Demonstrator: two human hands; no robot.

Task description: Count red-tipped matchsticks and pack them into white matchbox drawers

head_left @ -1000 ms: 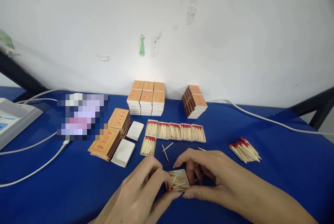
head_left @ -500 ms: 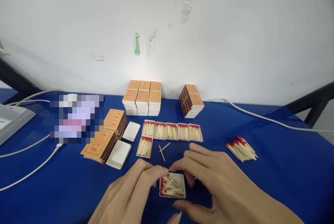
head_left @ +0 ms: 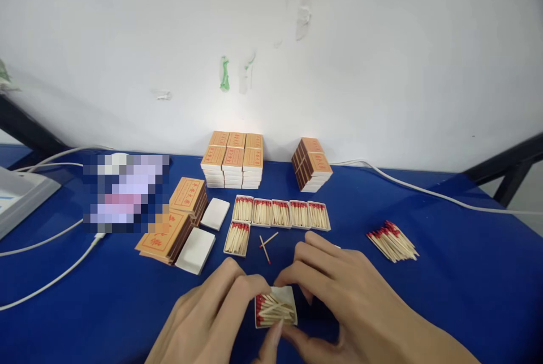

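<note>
A small white matchbox tray (head_left: pixel 287 295) lies at the front middle, partly filled with matches (head_left: pixel 271 312) whose red heads point left. Some of those matches lie crosswise over the others. My left hand (head_left: pixel 216 313) grips the tray's left part, index finger at its far edge and thumb at the near edge. From the right, my right hand (head_left: pixel 339 290) pinches the same tray between index finger at the back and thumb in front. Just beyond lie two loose matches (head_left: pixel 264 249), crossed on the blue table (head_left: pixel 458 285).
Several filled trays (head_left: pixel 280 214) stand in a row, with another filled tray (head_left: pixel 237 238) before them. Stacked matchboxes (head_left: pixel 232 160) and a second stack (head_left: pixel 311 164) stand by the wall. Orange sleeves (head_left: pixel 165 233), white trays (head_left: pixel 195 250) and a cable (head_left: pixel 55 284) are left; a match pile (head_left: pixel 392 241) is right.
The tray has shifted slightly nearer and left. My left thumb has come up against its near edge, and the matches inside lie a little flatter.
</note>
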